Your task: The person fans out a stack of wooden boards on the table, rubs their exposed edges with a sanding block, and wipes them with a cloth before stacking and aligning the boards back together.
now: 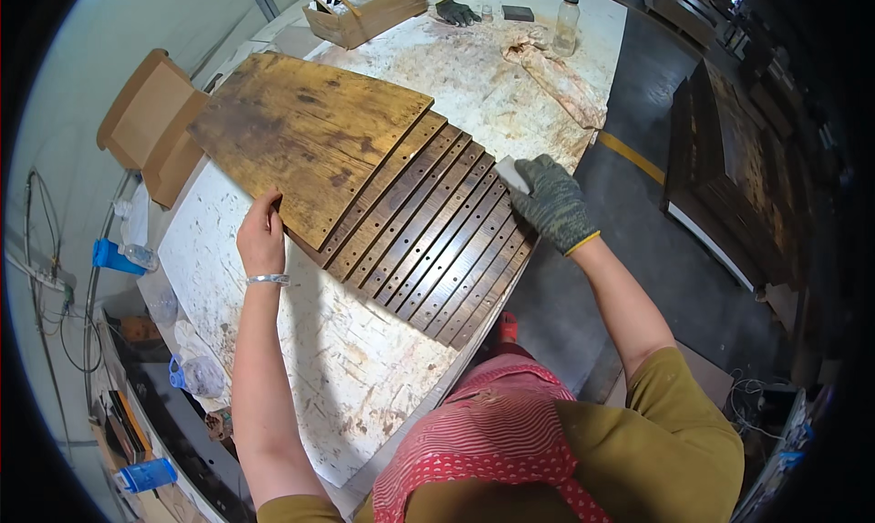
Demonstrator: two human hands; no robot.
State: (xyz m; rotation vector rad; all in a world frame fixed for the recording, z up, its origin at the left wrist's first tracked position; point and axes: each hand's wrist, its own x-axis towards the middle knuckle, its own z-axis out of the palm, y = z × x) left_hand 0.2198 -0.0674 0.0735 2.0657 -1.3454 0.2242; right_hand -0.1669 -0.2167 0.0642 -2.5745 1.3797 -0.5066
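A fanned stack of brown wooden boards lies on the worktable, their stepped edges dotted with small holes. My bare left hand (262, 233), with a band at its wrist, pinches the near left edge of the top wooden board (314, 135). On my right hand (554, 204) is a grey-green knit glove. That hand is closed around a small whitish block (512, 174), held by the right ends of the lower boards (456, 258). Whether the block touches the wood I cannot tell.
The white, stained worktable (346, 377) carries an open cardboard box (150, 122), a carton of odds and ends (369, 17), a dark glove (458, 12), a lidded jar (566, 26) and a crumpled cloth (551, 76). More boards (729, 176) are stacked at the right.
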